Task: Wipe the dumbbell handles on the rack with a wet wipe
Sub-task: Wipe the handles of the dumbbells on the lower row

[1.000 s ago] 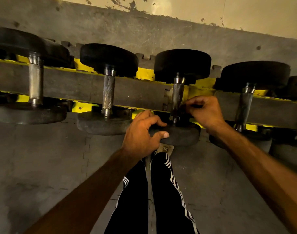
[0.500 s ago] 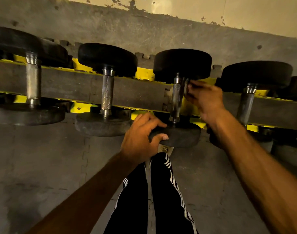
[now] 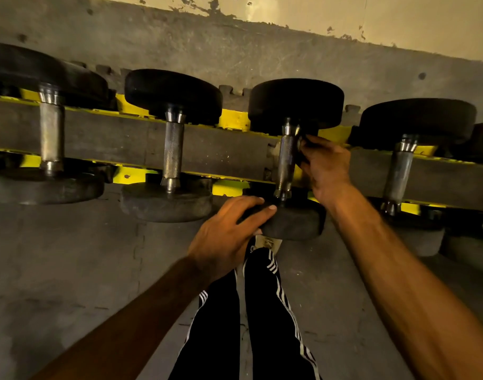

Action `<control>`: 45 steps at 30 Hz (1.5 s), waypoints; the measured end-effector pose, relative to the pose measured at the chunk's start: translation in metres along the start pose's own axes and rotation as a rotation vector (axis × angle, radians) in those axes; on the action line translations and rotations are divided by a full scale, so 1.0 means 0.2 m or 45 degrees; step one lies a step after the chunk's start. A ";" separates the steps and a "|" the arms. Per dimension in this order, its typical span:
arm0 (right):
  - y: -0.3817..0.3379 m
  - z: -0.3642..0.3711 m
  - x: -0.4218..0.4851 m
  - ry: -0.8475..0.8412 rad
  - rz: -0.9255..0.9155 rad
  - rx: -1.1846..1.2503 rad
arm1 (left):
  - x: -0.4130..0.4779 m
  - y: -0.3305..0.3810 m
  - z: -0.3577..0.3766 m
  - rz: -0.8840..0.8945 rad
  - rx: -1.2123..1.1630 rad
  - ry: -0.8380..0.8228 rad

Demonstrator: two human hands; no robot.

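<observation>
A: Your handle (image 3: 285, 160) is the third along the rack (image 3: 233, 120), centre-right of the frame. Its long axis runs top to bottom in the picture, with the far head up and the near head (image 3: 295, 223) down.

B: Your right hand (image 3: 326, 165) sits just to the right of it, at the upper half. The fingers (image 3: 314, 146) are curled, pinching a dark wad against the steel. I take that for the wipe (image 3: 301, 156), though the light is too poor to be sure.

A: Your left hand (image 3: 226, 231) is lower, its fingers curled over the rim of the near head and gripping it. I'd judge that it steadies the dumbbell against rolling.

B: So the stroke that counts runs along the axis, not across it. Most of the handle's length lies below your right fingers — toward the bottom of the frame, toward your left thumb.

A: Your right hand is the one at the steel; the left touches only rubber. I'd leave them so.

B: Mind the handle's left side. It faces away from your fingers, so the wipe would likely need to wrap round to reach it.

A: The next handle (image 3: 399, 171) lies further right in the frame — nearer your right hand than your left.
</observation>
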State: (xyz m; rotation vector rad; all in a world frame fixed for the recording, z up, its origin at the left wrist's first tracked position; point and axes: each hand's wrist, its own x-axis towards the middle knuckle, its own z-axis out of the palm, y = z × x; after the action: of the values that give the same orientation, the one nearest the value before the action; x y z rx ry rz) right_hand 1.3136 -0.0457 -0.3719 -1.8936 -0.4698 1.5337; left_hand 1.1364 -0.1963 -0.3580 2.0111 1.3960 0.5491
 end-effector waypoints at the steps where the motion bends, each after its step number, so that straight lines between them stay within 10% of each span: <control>1: 0.02 -0.02 -0.03 -0.007 -0.010 -0.088 | 0.00 -0.01 -0.01 0.007 0.025 -0.028; 6: 0.04 -0.08 -0.02 -0.069 0.125 -0.369 | 0.02 -0.04 -0.03 0.042 0.080 -0.098; 25: -0.10 0.10 0.04 0.049 0.373 0.251 | 0.04 -0.02 -0.03 -0.023 0.018 -0.103; 29: -0.02 0.10 -0.05 0.294 -0.150 0.277 | 0.04 -0.03 -0.02 -0.001 0.019 -0.111; 38: 0.02 0.03 -0.07 0.151 -1.431 -1.191 | 0.04 -0.04 -0.04 -0.020 0.011 -0.141; 45: 0.06 0.02 -0.01 0.059 -1.505 -1.730 | 0.04 -0.04 -0.04 -0.021 0.007 -0.120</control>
State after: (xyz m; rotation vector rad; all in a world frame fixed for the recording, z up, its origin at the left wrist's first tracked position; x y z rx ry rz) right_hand 1.3082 -0.0559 -0.3789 -1.6743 -2.4592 0.2276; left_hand 1.1295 -0.1845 -0.3573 2.0013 1.3576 0.4375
